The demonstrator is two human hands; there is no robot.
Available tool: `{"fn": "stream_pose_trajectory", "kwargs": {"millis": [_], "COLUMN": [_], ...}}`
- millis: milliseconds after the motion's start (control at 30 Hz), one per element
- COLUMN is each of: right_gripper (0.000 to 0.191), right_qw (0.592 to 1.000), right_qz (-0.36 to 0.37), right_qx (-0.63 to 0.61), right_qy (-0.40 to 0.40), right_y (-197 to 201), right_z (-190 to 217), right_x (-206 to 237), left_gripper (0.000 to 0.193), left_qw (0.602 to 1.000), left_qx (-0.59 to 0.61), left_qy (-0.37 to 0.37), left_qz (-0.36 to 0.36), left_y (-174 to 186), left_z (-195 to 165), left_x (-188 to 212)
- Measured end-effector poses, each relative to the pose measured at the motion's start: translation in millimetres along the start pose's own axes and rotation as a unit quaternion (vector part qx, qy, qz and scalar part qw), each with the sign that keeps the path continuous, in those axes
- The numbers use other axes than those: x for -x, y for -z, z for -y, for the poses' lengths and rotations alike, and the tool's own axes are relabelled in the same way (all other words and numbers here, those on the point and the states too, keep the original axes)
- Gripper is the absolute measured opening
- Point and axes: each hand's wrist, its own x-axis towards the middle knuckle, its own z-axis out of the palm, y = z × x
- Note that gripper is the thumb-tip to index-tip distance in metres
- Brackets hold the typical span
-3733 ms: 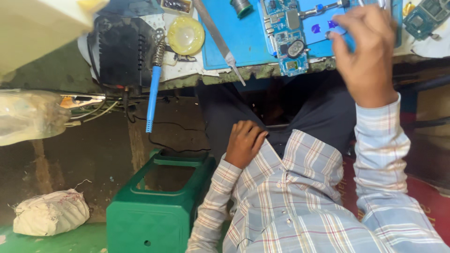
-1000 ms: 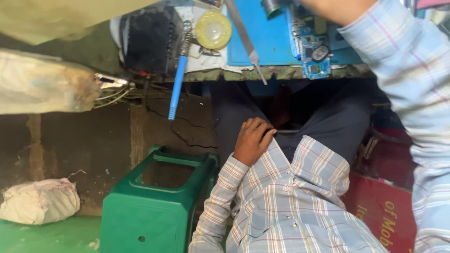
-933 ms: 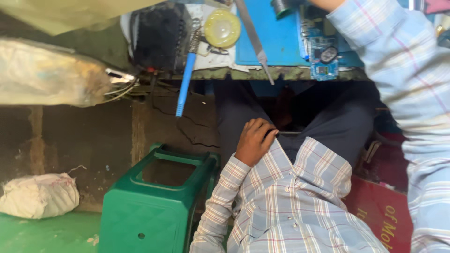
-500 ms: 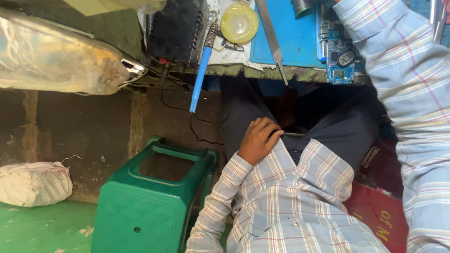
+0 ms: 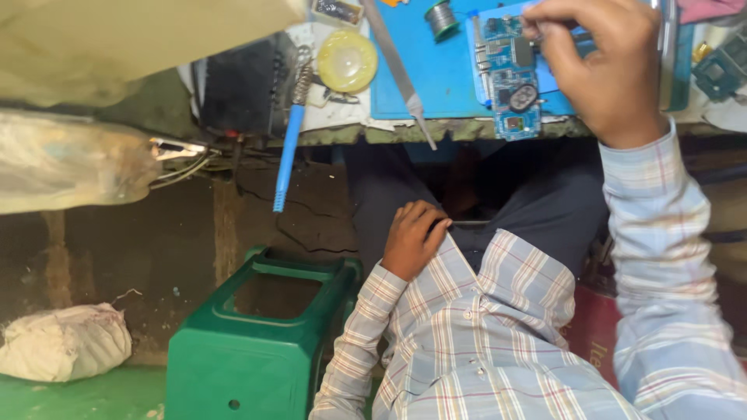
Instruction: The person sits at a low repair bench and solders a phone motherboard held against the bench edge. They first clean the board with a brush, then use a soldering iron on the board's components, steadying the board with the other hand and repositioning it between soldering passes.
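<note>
Hands at a repair counter (image 5: 467, 132)

Upper right of the frame, the right hand (image 5: 607, 70) pinches at a blue circuit board (image 5: 510, 78); at centre, the left hand (image 5: 412, 241) rests curled, empty, on the lap.

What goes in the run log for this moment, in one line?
left hand: resting at lap | right hand: on blue circuit board | blue mat underneath

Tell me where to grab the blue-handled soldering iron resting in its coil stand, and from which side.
Take the soldering iron by the lower part of its blue handle, which juts past the bench edge with free space around it. Come from below or beside it; the left hand, resting on the lap, is nearer. Keep off the upper end inside the coil stand, where the metal tip probably sits.
</note>
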Motion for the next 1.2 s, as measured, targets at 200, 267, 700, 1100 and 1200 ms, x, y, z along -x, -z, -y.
{"fn": "stream_pose_trajectory", "kwargs": {"millis": [200, 267, 700, 1100, 1200], "right_gripper": [0.018, 0.023, 0.013, 0.024, 0.020], "right_qw": [0.997, 0.997, 0.990, 0.962, 0.963], "right_qz": [-0.010, -0.016, -0.065, -0.109, -0.104], "right_qx": [-0.035, -0.039, -0.066, 0.229, 0.222], "right_qy": [-0.066, -0.059, -0.106, -0.098, -0.111], "right_y": [13.8, 6.2, -17.8, 13.2, 15.0], "right_z": [40.2, 47.3, 25.7, 11.9, 0.8], "right_x": [61.3, 67.0, 82.3, 95.9, 103.5], "left_gripper": [0.011, 0.012, 0.013, 0.014, 0.014], "left_qw": [0.999, 0.999, 0.997, 0.997, 0.997], "left_qx": [-0.031, -0.043, -0.072, -0.076, -0.076], "left_qy": [0.012, 0.002, 0.016, 0.006, 0.011], "left_qz": [0.020, 0.024, 0.022, 0.015, 0.021], "left_y": [-3.6, -4.5, -3.3, -2.2, -2.8], "left_z": [-2.7, -2.8, -3.1, -4.9, -5.0], "left_x": [-3.4, -3.7, -4.3, -4.9, -6.4]}}
